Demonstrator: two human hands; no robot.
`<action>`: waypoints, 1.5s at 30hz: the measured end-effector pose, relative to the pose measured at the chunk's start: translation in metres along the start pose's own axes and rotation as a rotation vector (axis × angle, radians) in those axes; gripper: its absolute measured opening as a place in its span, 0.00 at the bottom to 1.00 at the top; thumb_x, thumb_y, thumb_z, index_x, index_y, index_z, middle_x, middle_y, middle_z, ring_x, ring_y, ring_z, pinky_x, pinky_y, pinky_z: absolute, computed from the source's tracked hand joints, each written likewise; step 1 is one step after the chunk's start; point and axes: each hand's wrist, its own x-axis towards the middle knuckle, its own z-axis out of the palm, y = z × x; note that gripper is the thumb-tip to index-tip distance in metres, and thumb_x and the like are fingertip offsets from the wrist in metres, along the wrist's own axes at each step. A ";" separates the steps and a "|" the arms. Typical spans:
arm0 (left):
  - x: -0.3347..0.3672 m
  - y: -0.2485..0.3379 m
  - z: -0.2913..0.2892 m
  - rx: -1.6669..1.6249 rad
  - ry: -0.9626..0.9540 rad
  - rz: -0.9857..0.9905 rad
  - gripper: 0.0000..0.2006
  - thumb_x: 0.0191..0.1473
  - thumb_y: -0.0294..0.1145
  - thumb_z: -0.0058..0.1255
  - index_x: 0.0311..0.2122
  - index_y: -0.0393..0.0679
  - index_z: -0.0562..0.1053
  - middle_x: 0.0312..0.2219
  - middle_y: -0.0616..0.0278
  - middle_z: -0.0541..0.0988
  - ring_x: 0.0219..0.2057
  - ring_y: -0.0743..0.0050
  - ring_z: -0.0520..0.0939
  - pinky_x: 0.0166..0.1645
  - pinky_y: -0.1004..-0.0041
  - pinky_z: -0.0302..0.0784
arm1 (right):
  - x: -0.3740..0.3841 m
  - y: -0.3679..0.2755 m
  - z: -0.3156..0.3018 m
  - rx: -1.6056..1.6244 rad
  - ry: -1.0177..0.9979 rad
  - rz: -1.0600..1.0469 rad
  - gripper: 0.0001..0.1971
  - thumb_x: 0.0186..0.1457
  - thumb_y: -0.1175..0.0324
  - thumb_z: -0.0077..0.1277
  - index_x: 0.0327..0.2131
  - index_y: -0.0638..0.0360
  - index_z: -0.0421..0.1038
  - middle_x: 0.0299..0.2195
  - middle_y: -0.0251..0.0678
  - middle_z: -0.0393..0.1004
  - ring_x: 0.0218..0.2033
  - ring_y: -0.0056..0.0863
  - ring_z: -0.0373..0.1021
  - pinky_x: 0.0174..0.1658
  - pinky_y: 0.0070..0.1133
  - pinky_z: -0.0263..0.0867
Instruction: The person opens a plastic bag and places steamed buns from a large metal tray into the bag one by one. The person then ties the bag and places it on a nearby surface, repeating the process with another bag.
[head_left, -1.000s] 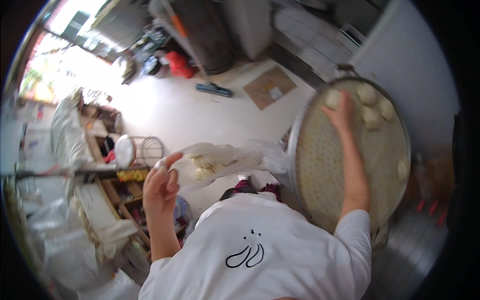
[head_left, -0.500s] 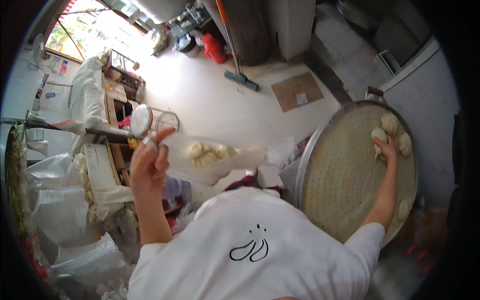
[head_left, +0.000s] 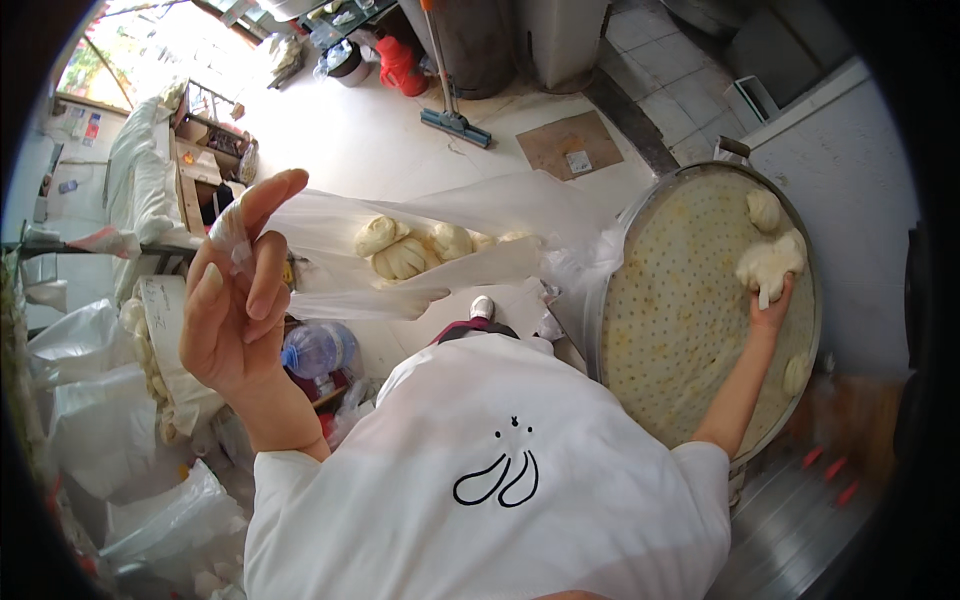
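Note:
A clear plastic bag [head_left: 330,215] hangs from my raised left hand [head_left: 245,290], its edge caught around the crooked fingers. Inside the bag lie several pale twisted steamed buns [head_left: 402,258]. Over at the right, my right hand [head_left: 770,306] grips a steamed bun [head_left: 770,262] whose rough, fluffy side shows; whether it is one bun or two stuck together I cannot tell. It is at the far right part of a big round perforated steamer tray [head_left: 680,300]. Another bun [head_left: 763,211] sits just beyond it, and one more [head_left: 797,374] rests by the tray's near right rim.
A water jug [head_left: 320,350] stands below my left forearm. Plastic bags [head_left: 100,430] hang at the left beside a cloth-covered shelf [head_left: 150,190]. On the floor ahead are a squeegee broom [head_left: 455,125], a cardboard sheet [head_left: 570,145] and a red thermos [head_left: 400,68].
My left hand has come nearer and the bag is stretched wider toward the tray. My right hand has drawn in below the bun, which now shows its rough side.

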 end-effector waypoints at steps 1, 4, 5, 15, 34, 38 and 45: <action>0.006 0.004 0.005 0.029 -0.024 0.009 0.40 0.56 0.40 0.48 0.57 0.13 0.46 0.57 0.27 0.57 0.22 0.93 0.62 0.16 0.94 0.57 | -0.020 -0.002 0.030 0.223 -0.123 -0.041 0.35 0.48 0.50 0.60 0.57 0.56 0.63 0.61 0.38 0.56 0.58 0.34 0.60 0.57 0.31 0.62; 0.019 0.016 0.026 0.093 -0.126 -0.033 0.43 0.54 0.44 0.49 0.57 0.12 0.46 0.54 0.31 0.63 0.20 0.95 0.61 0.16 0.95 0.57 | -0.081 0.031 0.156 0.184 -0.597 0.030 0.35 0.49 0.53 0.59 0.57 0.57 0.61 0.59 0.39 0.59 0.58 0.32 0.60 0.58 0.29 0.60; 0.024 0.018 0.033 0.052 -0.239 -0.053 0.44 0.54 0.44 0.50 0.57 0.12 0.45 0.55 0.32 0.62 0.20 0.94 0.61 0.16 0.94 0.57 | -0.103 0.051 0.203 0.004 -0.765 0.031 0.34 0.49 0.54 0.59 0.57 0.58 0.61 0.58 0.39 0.60 0.58 0.32 0.60 0.59 0.29 0.59; 0.060 0.053 0.027 -0.056 -0.558 0.133 0.28 0.61 0.33 0.36 0.56 0.16 0.53 0.58 0.26 0.55 0.20 0.91 0.60 0.19 0.91 0.59 | -0.201 0.079 0.345 -1.399 -1.068 -0.199 0.44 0.36 0.57 0.67 0.58 0.60 0.59 0.59 0.47 0.58 0.61 0.40 0.55 0.62 0.32 0.54; 0.154 -0.004 0.145 -0.492 -0.693 0.339 0.15 0.60 0.33 0.40 0.46 0.31 0.64 0.27 0.62 0.65 0.12 0.85 0.55 0.16 0.81 0.49 | -0.318 -0.223 0.136 -2.062 -0.075 -0.568 0.46 0.23 0.65 0.72 0.54 0.60 0.66 0.57 0.44 0.62 0.63 0.40 0.52 0.66 0.35 0.46; 0.106 -0.084 0.189 0.018 -0.827 -0.147 0.17 0.58 0.30 0.44 0.50 0.31 0.65 0.35 0.61 0.72 0.14 0.94 0.59 0.16 0.86 0.49 | -0.307 -0.186 0.069 -2.104 -0.255 0.180 0.42 0.32 0.58 0.70 0.55 0.59 0.65 0.57 0.44 0.64 0.61 0.39 0.56 0.63 0.33 0.52; 0.048 -0.129 0.264 0.143 -0.615 -0.185 0.26 0.52 0.30 0.51 0.54 0.27 0.62 0.50 0.43 0.69 0.16 0.93 0.59 0.17 0.90 0.50 | -0.206 -0.186 -0.089 -0.531 -0.336 0.212 0.28 0.56 0.53 0.53 0.56 0.57 0.65 0.47 0.40 0.73 0.50 0.28 0.68 0.54 0.25 0.62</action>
